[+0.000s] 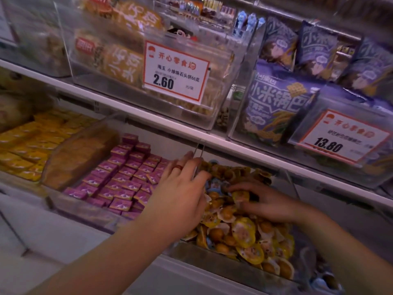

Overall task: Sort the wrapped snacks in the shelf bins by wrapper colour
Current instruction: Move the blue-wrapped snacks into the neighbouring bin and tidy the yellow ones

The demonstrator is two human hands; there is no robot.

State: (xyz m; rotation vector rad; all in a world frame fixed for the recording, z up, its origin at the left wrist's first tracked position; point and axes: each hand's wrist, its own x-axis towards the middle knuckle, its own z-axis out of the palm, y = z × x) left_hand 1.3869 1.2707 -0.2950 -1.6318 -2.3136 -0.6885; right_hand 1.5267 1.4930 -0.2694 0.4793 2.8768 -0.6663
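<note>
Both hands are in the clear bin [212, 267] of yellow round snack packs [244, 232] on the lower shelf. Left hand [182, 188] reaches in, fingers curled down toward blue-wrapped packs [214, 186] at the pile's back, likely picking out the odd colour; blur hides whether it holds one. Right hand [265, 202] pinches a yellow pack [240, 195], probably lifting it aside. Purple packs [127, 177] fill the next bin left, orange-yellow packs [32, 141] beyond.
</note>
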